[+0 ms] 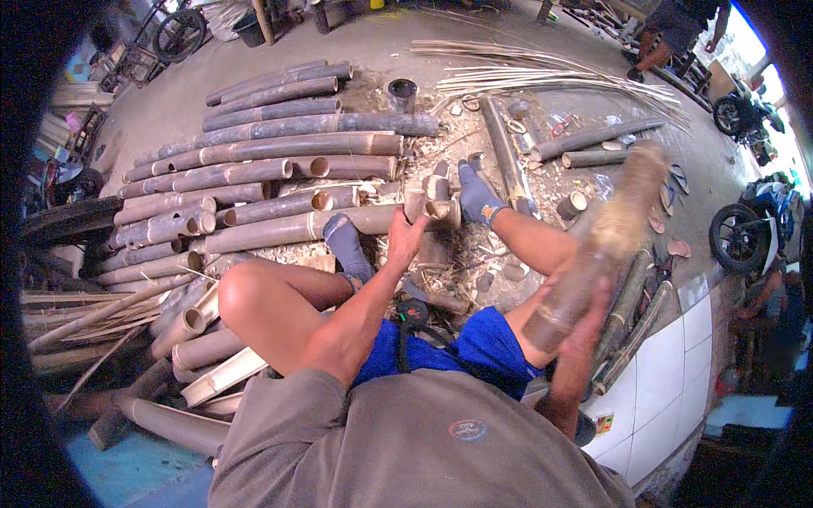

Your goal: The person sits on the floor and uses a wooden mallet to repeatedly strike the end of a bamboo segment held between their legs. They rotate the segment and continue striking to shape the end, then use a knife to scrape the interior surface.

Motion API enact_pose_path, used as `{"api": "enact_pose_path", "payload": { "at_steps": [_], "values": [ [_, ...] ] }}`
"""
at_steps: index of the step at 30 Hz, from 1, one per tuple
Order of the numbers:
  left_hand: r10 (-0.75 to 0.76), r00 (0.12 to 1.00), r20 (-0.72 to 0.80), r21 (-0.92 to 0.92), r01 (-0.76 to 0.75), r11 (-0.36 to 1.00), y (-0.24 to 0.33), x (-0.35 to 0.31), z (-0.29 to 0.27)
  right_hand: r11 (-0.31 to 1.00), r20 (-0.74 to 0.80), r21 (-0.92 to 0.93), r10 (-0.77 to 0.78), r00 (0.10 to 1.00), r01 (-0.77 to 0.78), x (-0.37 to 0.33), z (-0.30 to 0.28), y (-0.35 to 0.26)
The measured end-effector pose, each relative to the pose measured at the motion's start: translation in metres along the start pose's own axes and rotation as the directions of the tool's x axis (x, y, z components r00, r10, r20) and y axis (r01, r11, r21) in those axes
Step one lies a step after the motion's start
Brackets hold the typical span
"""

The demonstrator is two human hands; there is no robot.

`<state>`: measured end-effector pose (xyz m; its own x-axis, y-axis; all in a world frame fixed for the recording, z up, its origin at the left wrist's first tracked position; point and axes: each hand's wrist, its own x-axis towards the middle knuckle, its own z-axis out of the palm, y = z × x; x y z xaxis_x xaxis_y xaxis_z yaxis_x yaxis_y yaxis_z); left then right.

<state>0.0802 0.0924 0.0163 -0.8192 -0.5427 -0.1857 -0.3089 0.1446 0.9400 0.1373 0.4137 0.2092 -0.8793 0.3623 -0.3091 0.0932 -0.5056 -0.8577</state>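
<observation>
My left hand is closed round a short bamboo piece. This piece stands near the right end of a long bamboo pole lying on the floor; whether it touches the pole, I cannot tell. On the right, my right hand grips a thick bamboo length, raised and tilted above my right leg. Its upper end is rough, pale brown and smeared by motion. My socked feet rest on either side of the pole's end. Wood chips cover the floor between my legs.
Many cut bamboo poles lie in rows on the left. Long thin bamboo strips spread at the back. A dark bamboo pole lies beyond my right foot. White tiles edge the right side; a motorbike and another person are farther off.
</observation>
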Motion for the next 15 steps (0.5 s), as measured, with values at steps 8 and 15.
{"api": "enact_pose_path", "payload": {
  "at_steps": [8,15],
  "values": [
    [-0.071,0.977,-0.2,-0.505,-0.04,0.862,0.035,0.058,-0.011,0.922,0.221,-0.238,0.356,0.908,-0.304,-0.011,0.014,0.032],
    [-0.02,0.943,-0.332,-0.649,-0.213,0.731,0.093,0.235,-0.038,0.908,0.108,-0.35,0.284,0.953,-0.231,0.001,0.059,0.027]
  ]
}}
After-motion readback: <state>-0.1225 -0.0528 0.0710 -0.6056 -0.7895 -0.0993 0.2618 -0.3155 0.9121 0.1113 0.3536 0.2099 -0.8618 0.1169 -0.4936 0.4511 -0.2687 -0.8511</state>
